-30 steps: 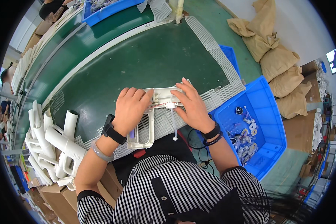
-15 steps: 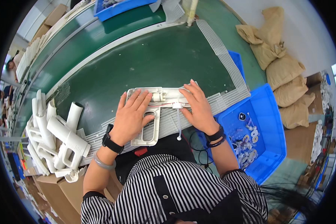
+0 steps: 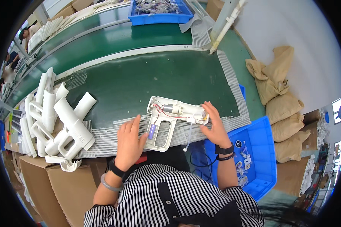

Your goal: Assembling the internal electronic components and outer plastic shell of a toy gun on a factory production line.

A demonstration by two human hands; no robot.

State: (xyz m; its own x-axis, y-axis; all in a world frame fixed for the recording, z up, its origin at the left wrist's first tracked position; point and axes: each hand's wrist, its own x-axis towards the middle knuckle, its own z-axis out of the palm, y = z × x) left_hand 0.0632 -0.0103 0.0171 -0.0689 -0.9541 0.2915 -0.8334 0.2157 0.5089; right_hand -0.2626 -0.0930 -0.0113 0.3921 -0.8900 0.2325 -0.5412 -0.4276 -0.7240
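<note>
Open pistol-shaped housing half (image 3: 165, 116), white plastic, lying on white mesh matting (image 3: 108, 139) at the near edge of the green worktop (image 3: 147, 81). The left hand (image 3: 129, 143) is spread and empty beside the handle; the right hand (image 3: 217, 129) stands wide at the barrel end, contact uncertain. The shell is probably light, stiff and rather slippery, best held by handle loop and outer wall, sparing the delicate red wires (image 3: 158, 109) and thin tube (image 3: 189, 136).
</note>
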